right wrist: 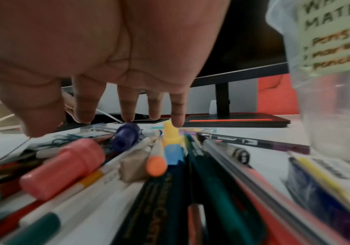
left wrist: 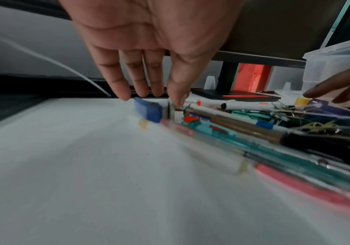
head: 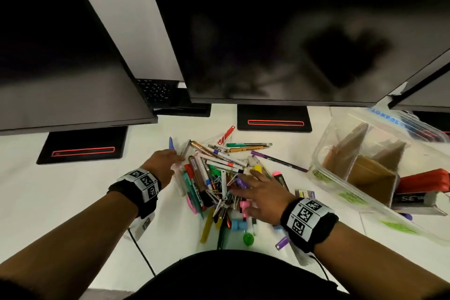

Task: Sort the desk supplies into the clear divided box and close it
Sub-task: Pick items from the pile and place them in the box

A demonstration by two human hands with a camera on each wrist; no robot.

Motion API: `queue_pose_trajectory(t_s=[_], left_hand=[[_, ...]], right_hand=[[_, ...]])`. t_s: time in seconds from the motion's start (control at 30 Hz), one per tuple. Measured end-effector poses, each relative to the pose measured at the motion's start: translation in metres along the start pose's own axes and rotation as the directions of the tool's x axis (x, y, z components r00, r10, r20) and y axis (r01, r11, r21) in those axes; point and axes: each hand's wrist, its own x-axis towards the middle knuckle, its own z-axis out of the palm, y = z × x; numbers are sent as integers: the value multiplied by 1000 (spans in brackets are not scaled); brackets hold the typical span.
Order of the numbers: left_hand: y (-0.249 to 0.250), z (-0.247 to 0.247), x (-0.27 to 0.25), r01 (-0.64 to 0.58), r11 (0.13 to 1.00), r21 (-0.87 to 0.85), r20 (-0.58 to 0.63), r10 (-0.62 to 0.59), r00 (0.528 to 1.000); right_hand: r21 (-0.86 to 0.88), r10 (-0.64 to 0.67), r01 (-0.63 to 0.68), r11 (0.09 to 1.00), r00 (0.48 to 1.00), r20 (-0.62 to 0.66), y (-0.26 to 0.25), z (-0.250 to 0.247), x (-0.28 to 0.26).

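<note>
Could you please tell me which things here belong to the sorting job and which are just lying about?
For the job:
pile of pens, markers and clips
clear divided box
left hand
right hand

Lying about:
monitors
monitor bases
red stapler

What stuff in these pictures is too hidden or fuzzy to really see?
- Head view: the clear box runs off the right edge; its lid isn't identifiable.
- Right wrist view: the box label is cut off and blurred.
- Left wrist view: near pens are blurred.
- Head view: the right hand covers part of the pile.
</note>
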Motion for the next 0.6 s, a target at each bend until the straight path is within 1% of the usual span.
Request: queue_pose_trajectory(t_s=[0.07,0.17,0.3,0.37,0.47,0.53,0.6], left_hand=[[-9,8,-5,6,1000,-12,-4,-6,1000],[-15,16,-9,-11,1000,-22,-8,10,1000],[-17,19,-8,7,996,-87,-42,-10,999],[-16,15,-6,18,990,-138,-91,-31,995],[-9,4,2,37,975,-218,-178,-78,981],[-2,-2,13,99,962,-256,-128,-135,983],[4,-5,25,172,958,-228,-28,-183,983]], right_hand=[[-19,31,-31,999,999,37,-4,-2,4],[-35,97,-96,995,995,18,4,4,9],[-36,152,-154,987,987,-47,18,11,10],[5,185,-185,983,979,-86,21,10,6],[91,179,-165,982,967,-182,19,7,-1],[139,178,-148,979,955,-236,16,4,-4],[173,187,-145,974,947,-259,15,1,-7]])
